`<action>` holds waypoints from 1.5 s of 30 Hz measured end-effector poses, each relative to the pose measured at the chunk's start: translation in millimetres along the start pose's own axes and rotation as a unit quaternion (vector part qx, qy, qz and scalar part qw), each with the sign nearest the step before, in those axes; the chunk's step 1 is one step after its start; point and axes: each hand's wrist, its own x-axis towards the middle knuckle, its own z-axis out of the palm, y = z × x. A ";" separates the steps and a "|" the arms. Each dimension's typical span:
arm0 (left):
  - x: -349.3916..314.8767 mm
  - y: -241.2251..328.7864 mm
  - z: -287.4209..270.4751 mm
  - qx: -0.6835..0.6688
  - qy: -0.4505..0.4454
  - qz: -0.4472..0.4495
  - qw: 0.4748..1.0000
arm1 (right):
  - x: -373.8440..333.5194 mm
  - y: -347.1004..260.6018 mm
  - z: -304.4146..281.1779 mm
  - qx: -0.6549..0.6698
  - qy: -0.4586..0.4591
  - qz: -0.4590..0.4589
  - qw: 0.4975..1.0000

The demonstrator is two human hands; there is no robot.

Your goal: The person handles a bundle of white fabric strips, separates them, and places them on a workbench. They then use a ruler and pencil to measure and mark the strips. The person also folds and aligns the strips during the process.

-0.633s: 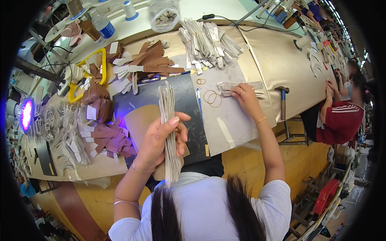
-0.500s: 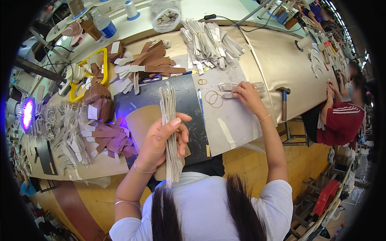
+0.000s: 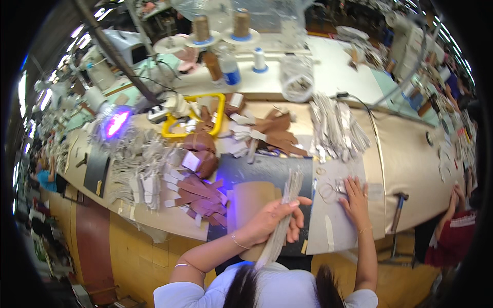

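Note:
My left hand [image 3: 275,220] is wrapped round a bundle of thin off-white strips [image 3: 280,237], which stands tilted over the dark board [image 3: 257,167]. My right hand [image 3: 354,201] lies on the grey sheet with its fingers stretched out, over one end of a clear flat plastic piece [image 3: 376,191]. What lies beneath its fingers is partly hidden. Beside its fingertips are thin tan rubber bands [image 3: 326,193]. A brown curved sheet [image 3: 249,203] lies on the dark board, left of the bundle.
Grey-white strips [image 3: 336,126] are piled at the back, beside brown strips [image 3: 275,126] with pale ends. A yellow frame-like basket [image 3: 223,110], brown bundles [image 3: 200,145] and more strips [image 3: 197,192] lie left. A hammer [image 3: 398,210] lies right, near a person in red [image 3: 454,236].
The view has swung left and up, so the scene sits further right and lower. My right hand has flattened out from a bent-fingered touch on the plastic piece. The left still holds the bundle.

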 end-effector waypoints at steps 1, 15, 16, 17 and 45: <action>-0.1 -0.9 -0.2 -0.004 -0.006 0.016 1.000 | 2.8 -3.4 -6.7 -0.024 0.012 -0.007 1.000; -5.6 8.4 18.1 0.410 0.055 0.254 0.874 | 3.9 -206.3 -88.9 0.729 -0.035 -0.046 0.682; -6.2 9.1 16.2 0.382 0.056 0.253 0.887 | 6.2 -209.5 -89.3 0.713 -0.025 -0.045 0.700; -5.7 9.5 14.9 0.352 0.056 0.254 0.899 | 6.6 -211.4 -88.9 0.695 -0.015 -0.043 0.718; 10.5 1.1 -34.3 -0.003 0.030 0.329 0.944 | 23.8 -259.3 -69.1 0.236 0.165 -0.109 0.951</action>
